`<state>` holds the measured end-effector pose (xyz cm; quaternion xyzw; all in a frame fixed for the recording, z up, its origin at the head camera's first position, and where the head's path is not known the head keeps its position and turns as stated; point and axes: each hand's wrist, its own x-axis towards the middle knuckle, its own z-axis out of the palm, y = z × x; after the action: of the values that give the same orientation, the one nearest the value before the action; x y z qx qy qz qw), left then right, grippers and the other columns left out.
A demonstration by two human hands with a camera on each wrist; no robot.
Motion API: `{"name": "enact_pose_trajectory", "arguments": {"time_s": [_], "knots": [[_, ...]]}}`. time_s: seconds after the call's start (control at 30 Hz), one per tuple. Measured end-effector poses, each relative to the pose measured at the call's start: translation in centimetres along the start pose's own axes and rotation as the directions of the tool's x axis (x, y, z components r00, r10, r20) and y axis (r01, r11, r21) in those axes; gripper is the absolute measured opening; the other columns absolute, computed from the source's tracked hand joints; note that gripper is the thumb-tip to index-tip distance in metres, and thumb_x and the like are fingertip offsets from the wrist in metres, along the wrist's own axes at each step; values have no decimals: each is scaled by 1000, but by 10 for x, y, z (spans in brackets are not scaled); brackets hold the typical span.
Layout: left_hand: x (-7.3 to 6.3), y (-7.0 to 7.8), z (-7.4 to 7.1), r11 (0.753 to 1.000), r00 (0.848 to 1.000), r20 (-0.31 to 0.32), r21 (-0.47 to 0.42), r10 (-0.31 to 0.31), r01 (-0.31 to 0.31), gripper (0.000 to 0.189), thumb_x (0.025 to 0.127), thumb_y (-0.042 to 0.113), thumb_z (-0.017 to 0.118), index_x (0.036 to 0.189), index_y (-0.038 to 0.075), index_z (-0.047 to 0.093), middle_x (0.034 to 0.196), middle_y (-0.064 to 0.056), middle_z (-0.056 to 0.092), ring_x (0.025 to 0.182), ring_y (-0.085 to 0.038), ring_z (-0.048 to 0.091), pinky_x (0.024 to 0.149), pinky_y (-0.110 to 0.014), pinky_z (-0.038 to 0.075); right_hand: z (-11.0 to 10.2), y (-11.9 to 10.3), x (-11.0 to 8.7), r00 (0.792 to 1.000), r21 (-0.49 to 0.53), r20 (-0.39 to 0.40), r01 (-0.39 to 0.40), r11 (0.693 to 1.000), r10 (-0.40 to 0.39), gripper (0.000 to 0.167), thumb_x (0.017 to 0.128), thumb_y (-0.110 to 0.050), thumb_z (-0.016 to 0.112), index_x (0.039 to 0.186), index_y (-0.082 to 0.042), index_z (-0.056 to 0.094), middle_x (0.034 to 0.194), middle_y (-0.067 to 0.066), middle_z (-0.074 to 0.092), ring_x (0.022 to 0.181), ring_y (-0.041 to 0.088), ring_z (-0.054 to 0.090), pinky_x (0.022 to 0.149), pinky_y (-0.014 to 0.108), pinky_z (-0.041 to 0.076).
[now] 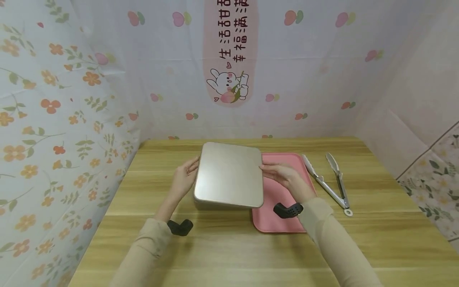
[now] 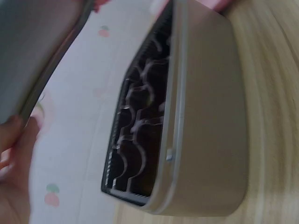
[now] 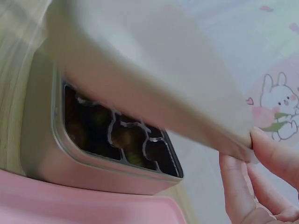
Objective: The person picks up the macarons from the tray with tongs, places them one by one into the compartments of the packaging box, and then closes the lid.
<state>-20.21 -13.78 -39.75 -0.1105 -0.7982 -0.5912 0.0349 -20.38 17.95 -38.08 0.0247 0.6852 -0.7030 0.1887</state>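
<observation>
Both hands hold a square metal lid (image 1: pixel 230 174) raised and tilted above a matching tin box (image 2: pixel 210 116). My left hand (image 1: pixel 185 175) pinches the lid's left edge, thumb and fingers on its rim in the left wrist view. At the opposite edge, my right hand (image 3: pixel 266 179) pinches the lid's corner between thumb and fingers. Inside the tin sits a dark divided insert (image 3: pixel 121 135) with curved cells; some greenish and brownish shapes show there, too blurred to name. From the head view the lid hides most of the tin.
A pink tray (image 1: pixel 279 219) lies right of the tin, partly under my right arm. Metal tongs (image 1: pixel 331 189) with spread arms lie beyond it on the wooden table (image 1: pixel 150 255). Floral cloth (image 1: pixel 53 119) hangs at the left, and printed cloth (image 1: pixel 161 71) hangs behind.
</observation>
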Motion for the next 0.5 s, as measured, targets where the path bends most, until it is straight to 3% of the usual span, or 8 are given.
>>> {"name": "enact_pose_trajectory", "arguments": {"time_s": [0.1,0.23,0.33,0.43,0.5], "knots": [[-1,1,-6,973,974,87,-80,-211,218,39,95,6,44,132,-6,41,131,-23,50,117,-32,54,91,-31,50,6,-4,10,1000,35,-3,-7,999,7,42,89,-7,57,128,4,48,101,-3,67,89,4,64,100,34,44],[-3,5,-10,929,937,144,-150,-317,337,38,99,10,36,134,-4,39,132,-21,49,107,-24,60,90,-32,51,12,-7,19,999,82,-32,-16,996,18,47,88,1,55,131,13,38,77,-10,66,75,1,64,78,21,54],[-4,7,-12,922,922,170,-116,-347,369,43,99,19,38,138,-1,36,135,-20,46,108,-24,58,89,-34,52,16,-6,22,995,74,-94,-12,997,18,48,87,-1,57,131,10,41,76,-9,66,72,2,65,84,27,53],[-2,7,-13,923,914,174,-61,-366,381,49,97,22,44,140,1,32,140,-19,42,115,-29,54,89,-38,51,22,-6,24,985,28,-173,-5,1000,10,47,86,-8,62,130,3,47,96,3,70,72,1,65,96,35,47],[1,7,-12,929,919,161,-24,-360,369,53,96,21,46,141,0,29,141,-19,40,120,-32,50,92,-40,49,28,-7,27,975,-14,-223,13,1000,-16,46,86,-11,63,128,0,50,113,13,65,74,1,65,99,39,44]]}}
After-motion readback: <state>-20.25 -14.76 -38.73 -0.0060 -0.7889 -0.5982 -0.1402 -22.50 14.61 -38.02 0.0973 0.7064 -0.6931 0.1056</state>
